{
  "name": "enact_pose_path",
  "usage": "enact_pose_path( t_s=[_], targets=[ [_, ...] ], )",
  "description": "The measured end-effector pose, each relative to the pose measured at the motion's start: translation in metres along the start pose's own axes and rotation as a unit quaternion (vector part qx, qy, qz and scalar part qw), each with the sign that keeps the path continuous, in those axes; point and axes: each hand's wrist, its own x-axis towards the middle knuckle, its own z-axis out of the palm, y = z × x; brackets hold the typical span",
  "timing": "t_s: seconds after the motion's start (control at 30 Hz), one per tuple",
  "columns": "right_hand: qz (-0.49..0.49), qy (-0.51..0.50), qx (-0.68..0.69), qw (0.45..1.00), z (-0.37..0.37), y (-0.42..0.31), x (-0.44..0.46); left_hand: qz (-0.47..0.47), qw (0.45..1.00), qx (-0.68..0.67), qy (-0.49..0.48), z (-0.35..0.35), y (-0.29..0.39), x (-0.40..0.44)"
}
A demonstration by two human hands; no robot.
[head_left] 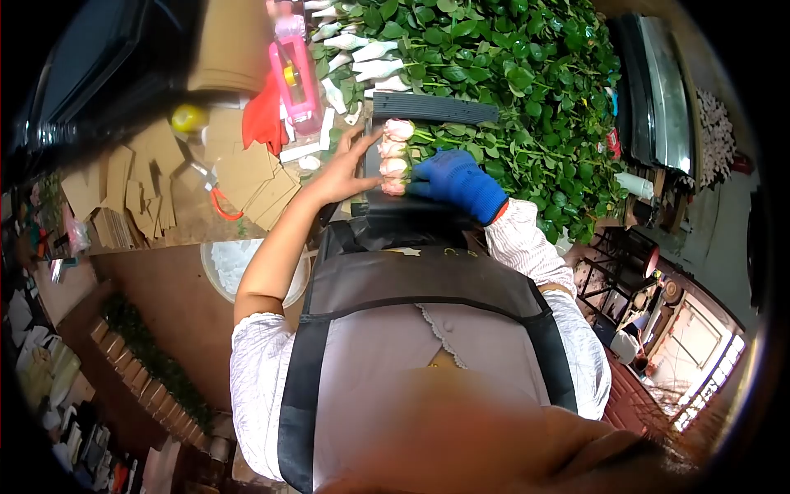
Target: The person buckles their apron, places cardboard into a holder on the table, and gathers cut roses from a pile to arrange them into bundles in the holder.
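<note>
Several pale pink roses [395,150] lie in a short column, heads at the left and stems running right, on a dark ridged board [436,108]. My bare left hand [340,171] is beside the heads, its fingers spread and fingertips close to the top and lower blooms. My right hand [457,179], in a blue knitted glove, is closed over the stems just behind the lower heads; its fingertips are partly hidden. Leafy rose stems [527,82] are heaped beyond and to the right of it.
White-wrapped flower heads [374,59] line the heap's left side. A pink tape dispenser [294,86], red cloth [262,115], orange-handled scissors [220,202] and cut cardboard pieces [247,177] lie on the left of the table. Below its edge stands a tub [216,276] with whitish contents.
</note>
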Motion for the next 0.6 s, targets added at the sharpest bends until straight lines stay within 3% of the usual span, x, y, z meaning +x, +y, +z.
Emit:
enact_pose_path(
  t_s=[0.13, 0.17, 0.27, 0.37, 0.47, 0.5, 0.6],
  targets=[
    [0.009, -0.030, 0.005, 0.999, -0.006, -0.011, 0.008, -0.038, 0.996, -0.070, -0.028, -0.007, 0.007, 0.007],
    [0.018, -0.043, 0.013, 0.999, -0.008, -0.012, 0.008, -0.086, 0.994, -0.066, -0.033, -0.004, 0.014, 0.009],
    [-0.033, 0.042, 0.005, 0.999, 0.014, 0.003, 0.004, -0.046, 0.995, 0.077, 0.037, 0.020, 0.023, 0.006],
    [0.040, 0.041, -0.011, 0.998, -0.006, -0.006, -0.005, -0.021, 0.998, 0.047, 0.031, 0.022, 0.012, 0.008],
    [0.030, 0.123, -0.001, 0.992, 0.005, -0.006, -0.002, -0.017, 0.998, 0.049, 0.029, 0.023, 0.008, 0.005],
    [0.053, 0.041, -0.032, 0.997, 0.007, -0.007, 0.009, -0.023, 0.998, 0.053, 0.025, 0.022, 0.010, 0.005],
    [0.042, 0.019, -0.080, 0.996, 0.021, -0.007, 0.022, -0.051, 0.997, 0.045, 0.031, 0.020, 0.017, 0.008]
  ],
)
